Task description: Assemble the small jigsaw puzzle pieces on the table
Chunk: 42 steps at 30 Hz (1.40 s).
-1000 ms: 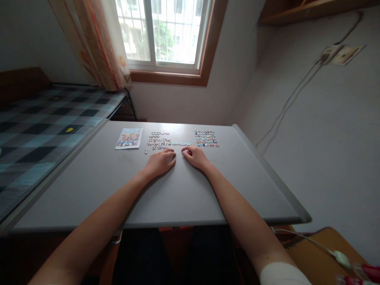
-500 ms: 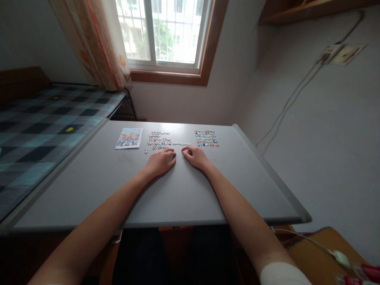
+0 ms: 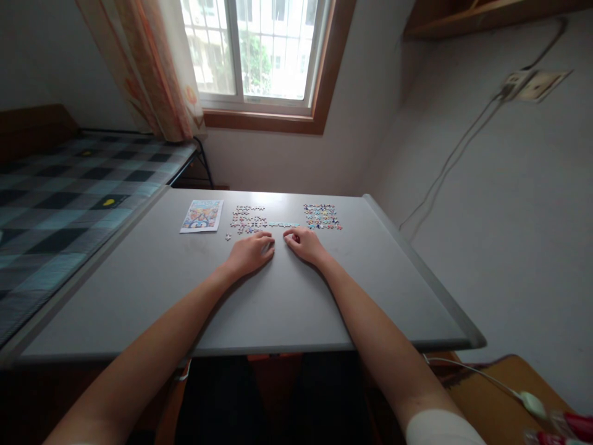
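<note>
My left hand [image 3: 252, 252] rests on the grey-white table [image 3: 287, 309], its fingers loosely bent and thumb apart, holding nothing I can see. Loose jigsaw pieces [image 3: 249, 220] lie in rows just beyond it, and a single jigsaw piece [image 3: 228, 237] sits to its left. Across a small gap, my right hand [image 3: 304, 245] rests with relaxed, curved fingers; no piece shows in it. A narrow strip of joined jigsaw pieces [image 3: 284, 224] runs just beyond both hands. Another block of jigsaw pieces [image 3: 322, 216] lies farther right. Both hands partly cover what is under them.
A colourful picture sheet [image 3: 201, 216] lies at the table's far left. Left of the table stands a bed with a checked cover [image 3: 106, 179]. A window [image 3: 250, 52] is ahead. Cables [image 3: 456, 151] hang from a wall socket [image 3: 532, 85] on the right.
</note>
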Tool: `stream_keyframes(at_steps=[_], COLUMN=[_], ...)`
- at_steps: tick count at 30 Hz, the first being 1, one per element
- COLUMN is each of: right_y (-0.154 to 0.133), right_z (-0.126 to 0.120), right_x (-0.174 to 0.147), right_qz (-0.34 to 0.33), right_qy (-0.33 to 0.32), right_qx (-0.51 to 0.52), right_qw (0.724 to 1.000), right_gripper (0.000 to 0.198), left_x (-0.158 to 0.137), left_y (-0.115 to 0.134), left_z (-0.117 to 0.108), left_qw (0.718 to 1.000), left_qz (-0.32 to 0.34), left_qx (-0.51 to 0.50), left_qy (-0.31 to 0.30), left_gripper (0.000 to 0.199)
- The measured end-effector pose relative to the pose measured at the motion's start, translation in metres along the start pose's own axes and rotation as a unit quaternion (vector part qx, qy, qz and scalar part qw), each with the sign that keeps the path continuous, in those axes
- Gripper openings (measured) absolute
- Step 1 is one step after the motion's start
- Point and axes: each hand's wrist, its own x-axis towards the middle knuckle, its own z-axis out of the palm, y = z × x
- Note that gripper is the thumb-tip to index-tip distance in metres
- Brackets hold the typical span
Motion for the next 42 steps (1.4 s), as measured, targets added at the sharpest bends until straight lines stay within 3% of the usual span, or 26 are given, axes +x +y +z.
stream_keyframes(at_steps=[42], right_y=[-0.0005], right_z=[-0.0006], right_x=[-0.0003], right_qz=[-0.001], right_qy=[0.002], right_qx=[-0.005], right_qw=[1.000], right_gripper=[0.019], left_x=[0.0003], left_y=[-0.0025], left_z=[0.0024], left_qw=[1.000], left_qz=[0.013], left_qx=[0.010], left_qy=[0.008], left_gripper=[0.034])
